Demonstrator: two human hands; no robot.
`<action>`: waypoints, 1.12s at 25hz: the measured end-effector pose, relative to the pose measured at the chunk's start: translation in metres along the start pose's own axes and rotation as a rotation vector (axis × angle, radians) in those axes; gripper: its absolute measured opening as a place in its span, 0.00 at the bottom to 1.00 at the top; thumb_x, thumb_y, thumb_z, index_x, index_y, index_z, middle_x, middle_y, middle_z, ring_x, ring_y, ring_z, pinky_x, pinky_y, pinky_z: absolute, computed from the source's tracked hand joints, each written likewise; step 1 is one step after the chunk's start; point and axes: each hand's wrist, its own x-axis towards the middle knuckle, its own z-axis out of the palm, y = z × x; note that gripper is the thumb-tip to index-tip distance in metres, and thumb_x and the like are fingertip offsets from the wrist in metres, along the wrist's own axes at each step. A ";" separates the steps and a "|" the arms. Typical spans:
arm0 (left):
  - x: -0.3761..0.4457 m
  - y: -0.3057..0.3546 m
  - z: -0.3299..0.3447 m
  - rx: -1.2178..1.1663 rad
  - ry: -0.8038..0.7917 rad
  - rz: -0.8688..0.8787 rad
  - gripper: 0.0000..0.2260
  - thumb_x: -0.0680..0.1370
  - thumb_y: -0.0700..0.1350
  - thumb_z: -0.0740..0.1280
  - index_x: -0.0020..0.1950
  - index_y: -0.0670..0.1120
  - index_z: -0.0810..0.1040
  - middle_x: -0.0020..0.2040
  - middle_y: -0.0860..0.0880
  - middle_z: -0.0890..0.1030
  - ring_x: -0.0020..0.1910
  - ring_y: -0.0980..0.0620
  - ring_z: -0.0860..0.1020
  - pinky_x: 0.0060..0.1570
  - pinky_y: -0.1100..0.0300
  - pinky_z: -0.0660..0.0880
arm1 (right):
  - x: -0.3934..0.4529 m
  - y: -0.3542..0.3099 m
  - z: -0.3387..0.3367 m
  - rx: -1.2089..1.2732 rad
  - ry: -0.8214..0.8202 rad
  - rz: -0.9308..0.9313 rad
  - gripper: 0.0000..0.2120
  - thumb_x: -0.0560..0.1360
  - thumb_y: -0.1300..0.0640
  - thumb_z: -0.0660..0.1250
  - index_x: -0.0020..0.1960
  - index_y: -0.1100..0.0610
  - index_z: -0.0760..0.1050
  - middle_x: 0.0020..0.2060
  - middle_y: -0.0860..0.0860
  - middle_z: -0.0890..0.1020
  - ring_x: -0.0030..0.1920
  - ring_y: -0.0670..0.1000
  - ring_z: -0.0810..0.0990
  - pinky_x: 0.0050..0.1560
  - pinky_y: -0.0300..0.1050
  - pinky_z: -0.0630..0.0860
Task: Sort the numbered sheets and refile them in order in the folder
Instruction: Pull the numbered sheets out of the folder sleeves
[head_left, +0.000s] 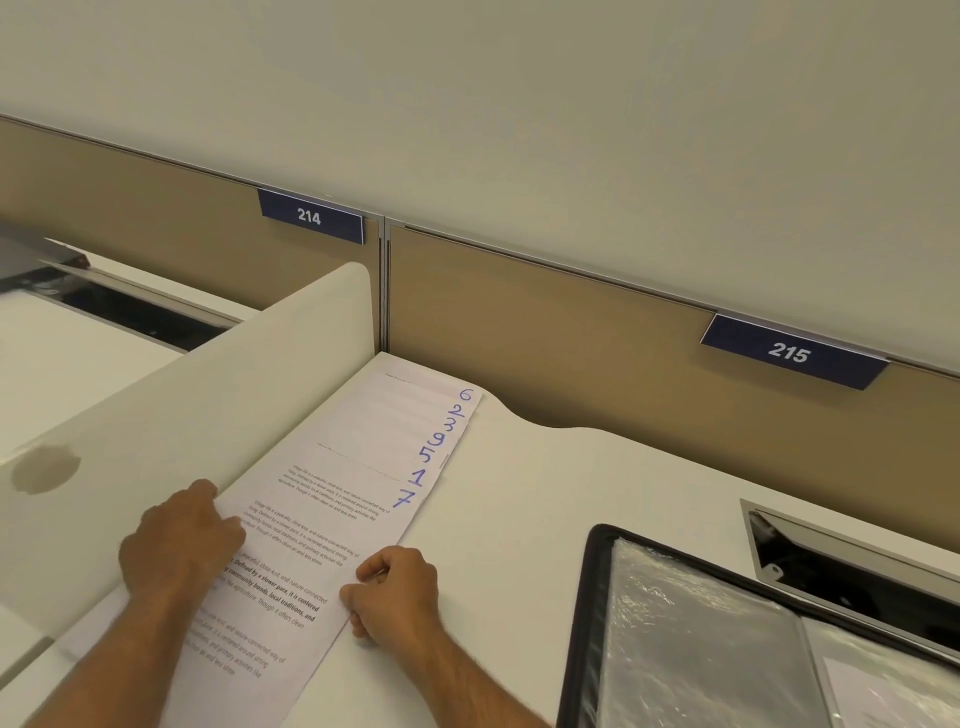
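Seven fanned numbered sheets (363, 467) look light, floppy and slippery; my left hand (179, 540) presses flat, right hand (395, 590) pinches the nearest sheet's edge, where I'd lift.

Numbered sheets: seven handwritten blue numbers show on the fanned white printed paper sheets (332, 499) at 9 o'clock, reading 6, 2, 3, 9, 5, 1, 7.
Folders: one black-edged folder with clear plastic sleeves (691, 639), at 4 o'clock.
Desk number plates: two dark blue plates, 214 (310, 215) and 215 (789, 352).
Hands: two, left hand (179, 540) and right hand (397, 590).
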 end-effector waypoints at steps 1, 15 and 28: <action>-0.001 0.001 -0.001 0.014 0.006 0.005 0.17 0.76 0.48 0.67 0.65 0.48 0.74 0.59 0.46 0.79 0.59 0.41 0.74 0.54 0.49 0.70 | -0.003 -0.001 -0.002 0.013 -0.007 0.000 0.10 0.66 0.59 0.72 0.47 0.56 0.77 0.45 0.57 0.85 0.25 0.49 0.79 0.35 0.48 0.84; -0.076 0.081 -0.011 -0.148 0.265 0.627 0.29 0.75 0.64 0.62 0.62 0.42 0.79 0.58 0.43 0.82 0.58 0.39 0.79 0.53 0.41 0.75 | -0.058 0.016 -0.117 -0.512 0.244 -0.423 0.41 0.72 0.25 0.52 0.78 0.47 0.61 0.75 0.43 0.67 0.74 0.46 0.65 0.73 0.42 0.63; -0.261 0.197 0.062 -0.046 -0.035 0.976 0.45 0.73 0.78 0.42 0.82 0.51 0.55 0.81 0.49 0.53 0.80 0.45 0.53 0.76 0.42 0.48 | -0.132 0.143 -0.285 -0.905 0.578 -0.262 0.45 0.63 0.18 0.28 0.71 0.40 0.19 0.75 0.46 0.26 0.76 0.52 0.25 0.76 0.59 0.29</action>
